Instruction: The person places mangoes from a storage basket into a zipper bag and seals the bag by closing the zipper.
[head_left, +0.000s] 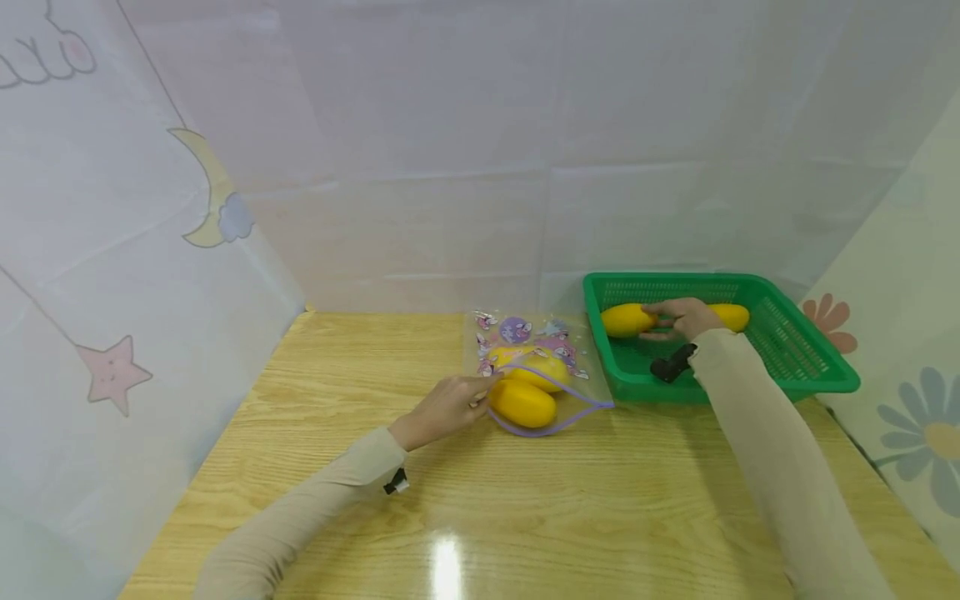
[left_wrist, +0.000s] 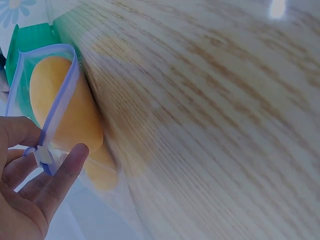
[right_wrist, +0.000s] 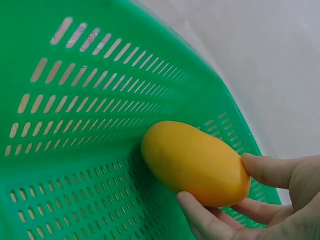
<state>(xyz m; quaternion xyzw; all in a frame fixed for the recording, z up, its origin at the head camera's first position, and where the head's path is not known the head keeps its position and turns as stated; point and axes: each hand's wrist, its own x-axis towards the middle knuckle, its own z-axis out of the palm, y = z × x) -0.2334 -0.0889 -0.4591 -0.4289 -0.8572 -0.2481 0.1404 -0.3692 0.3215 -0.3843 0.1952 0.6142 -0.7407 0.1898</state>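
My left hand [head_left: 448, 408] pinches the purple zip edge of a clear printed bag [head_left: 557, 343] at its left corner, close by the white slider [left_wrist: 44, 159]. The bag lies on the table with its mouth spread toward me. Inside it, a yellow mango [head_left: 522, 404] sits near the mouth, with more yellow fruit [head_left: 551, 369] behind. Over in the green basket [head_left: 787, 386], my right hand [head_left: 686, 317] grips one end of another mango [right_wrist: 195, 162], thumb on one side and fingers on the other. That mango is at the basket's left end.
Another yellow mango [head_left: 733, 317] lies in the basket, partly behind the right hand. The basket stands at the back right, its left side next to the bag. A pale printed sheet [head_left: 420, 208] rises behind the wooden table [head_left: 480, 508], with more sheets at both sides.
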